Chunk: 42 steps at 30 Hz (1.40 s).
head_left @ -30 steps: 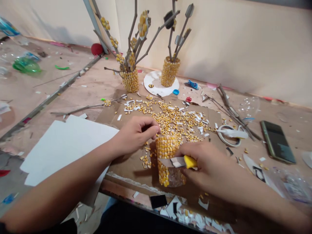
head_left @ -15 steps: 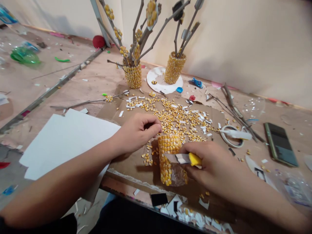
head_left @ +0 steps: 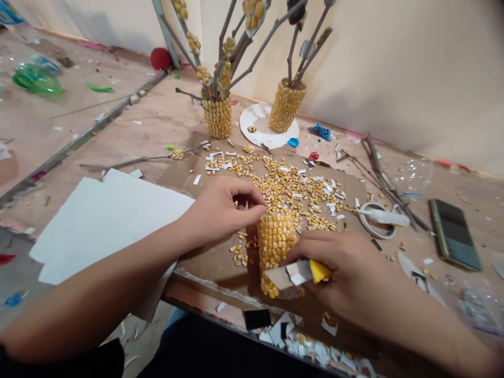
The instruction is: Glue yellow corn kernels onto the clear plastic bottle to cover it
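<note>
A clear cup partly covered with glued corn kernels (head_left: 275,247) lies on its side on a brown cardboard sheet (head_left: 212,268). My left hand (head_left: 224,210) rests beside its far end, fingers curled in a pinch over loose kernels; what it pinches is too small to name. My right hand (head_left: 346,273) is closed around a yellow-handled knife (head_left: 301,272), whose blade lies against the cup's bare near end. A heap of loose corn kernels (head_left: 291,194) with white paper scraps spreads just beyond the cup.
Two kernel-covered cups holding twigs stand at the back, one (head_left: 217,116) on the table and one (head_left: 286,105) on a white plate (head_left: 255,128). White paper (head_left: 102,220) lies left. Scissors (head_left: 380,219), twigs (head_left: 378,173) and a phone (head_left: 452,233) lie right. The table edge is near me.
My right hand has tilted the knife downward toward the cup's near end. The left hand's fingers have curled more over the kernels. The view has shifted slightly.
</note>
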Each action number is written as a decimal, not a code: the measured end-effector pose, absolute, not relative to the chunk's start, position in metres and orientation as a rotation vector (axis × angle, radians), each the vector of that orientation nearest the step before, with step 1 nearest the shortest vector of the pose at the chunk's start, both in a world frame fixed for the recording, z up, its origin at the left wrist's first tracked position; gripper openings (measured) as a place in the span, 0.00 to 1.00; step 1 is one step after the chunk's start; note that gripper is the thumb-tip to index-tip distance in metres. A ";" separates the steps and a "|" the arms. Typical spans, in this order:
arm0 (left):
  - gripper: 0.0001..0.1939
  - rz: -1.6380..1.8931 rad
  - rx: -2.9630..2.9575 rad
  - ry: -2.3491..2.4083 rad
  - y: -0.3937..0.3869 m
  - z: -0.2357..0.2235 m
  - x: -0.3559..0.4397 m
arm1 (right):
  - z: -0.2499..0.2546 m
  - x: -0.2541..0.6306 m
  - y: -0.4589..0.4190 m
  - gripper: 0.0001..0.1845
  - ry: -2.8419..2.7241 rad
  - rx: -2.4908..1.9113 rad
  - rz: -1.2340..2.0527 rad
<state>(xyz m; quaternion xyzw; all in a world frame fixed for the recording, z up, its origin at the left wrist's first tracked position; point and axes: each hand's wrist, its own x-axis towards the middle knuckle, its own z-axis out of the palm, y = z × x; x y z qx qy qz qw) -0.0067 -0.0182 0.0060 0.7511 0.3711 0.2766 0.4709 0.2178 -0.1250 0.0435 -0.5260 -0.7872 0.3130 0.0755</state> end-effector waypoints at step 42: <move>0.05 0.544 1.855 0.829 -0.012 0.004 -0.008 | 0.052 0.242 -0.113 0.06 -2.099 -1.679 0.784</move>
